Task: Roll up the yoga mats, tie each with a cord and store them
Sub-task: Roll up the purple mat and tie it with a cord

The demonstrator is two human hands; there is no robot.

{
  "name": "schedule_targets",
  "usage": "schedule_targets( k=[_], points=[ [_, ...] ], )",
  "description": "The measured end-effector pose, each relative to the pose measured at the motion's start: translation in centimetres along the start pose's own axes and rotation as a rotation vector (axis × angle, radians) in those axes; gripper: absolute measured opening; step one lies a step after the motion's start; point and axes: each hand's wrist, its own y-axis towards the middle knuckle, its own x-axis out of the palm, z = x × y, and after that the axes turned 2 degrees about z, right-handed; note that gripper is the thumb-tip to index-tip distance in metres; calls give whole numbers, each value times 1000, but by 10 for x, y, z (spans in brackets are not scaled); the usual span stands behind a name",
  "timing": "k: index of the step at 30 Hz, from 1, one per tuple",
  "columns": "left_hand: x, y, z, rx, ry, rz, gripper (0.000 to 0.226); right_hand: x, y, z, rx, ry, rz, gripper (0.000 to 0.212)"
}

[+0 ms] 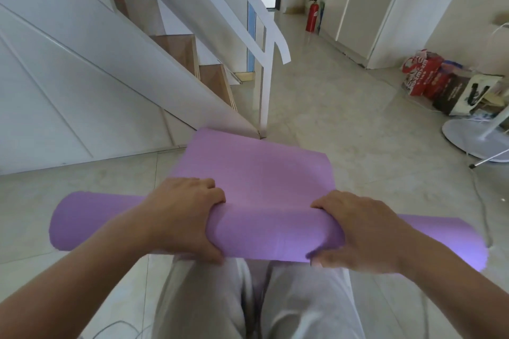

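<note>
Hands, left hand (181, 217) and right hand (358, 231), grip the purple mat (272, 237) at mid-frame; uneven pushing could skew the roll

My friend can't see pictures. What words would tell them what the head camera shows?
A person's left hand and right hand grip a partly rolled purple yoga mat, its flat end lying on the pale tiled floor toward a white staircase. A red fire extinguisher and shopping bags stand farther off.

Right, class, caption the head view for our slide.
Left hand and right hand grip a part-rolled purple yoga mat beside a white staircase.
</note>
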Motion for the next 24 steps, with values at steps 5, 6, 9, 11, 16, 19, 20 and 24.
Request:
schedule_targets(
  k=[5,6,9,11,16,19,20,24],
  points=[
    [2,-13,16,30,-46,-144,79,15,-28,-5,-3,66,-91,89],
    [1,-9,15,1,-111,-184,79,15,-27,-6,21,88,-103,92],
    [-4,1,1,-95,-404,-311,69,11,-22,-3,132,122,-137,93],
    [-6,-2,-3,-132,-587,-440,73,7,-29,-5,173,215,-214,81],
    [16,-43,14,-128,-693,-514,87,17,-71,-27,148,99,-209,81],
    [25,-59,18,-153,-664,-382,93,40,-94,-48,-21,-155,166,87],
    [25,-62,18,-148,-602,-350,97,49,-99,-55,-48,-206,234,90],
    [19,-72,29,-144,-430,-191,109,61,-94,-52,-25,-132,315,89]
  ],
)
